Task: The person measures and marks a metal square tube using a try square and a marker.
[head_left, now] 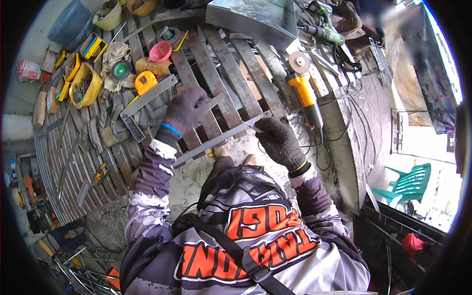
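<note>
My left hand, in a dark glove with a blue band at the wrist, is raised over the slatted metal bench. Its fingers are curled around a short grey metal bar that sticks out to the right. At the bench's near edge my right hand, in a dark knitted glove, has its fingertips pinched together. What they hold is too small to make out. Just left of those fingertips runs a long grey metal bar along the edge. A steel try square lies left of my left hand, beside a yellow tape measure.
On the right lies a yellow angle grinder with its cord hanging down. A green cordless drill and a large metal box stand at the back. Back left are a pink bowl and a yellow container. A green chair is far right.
</note>
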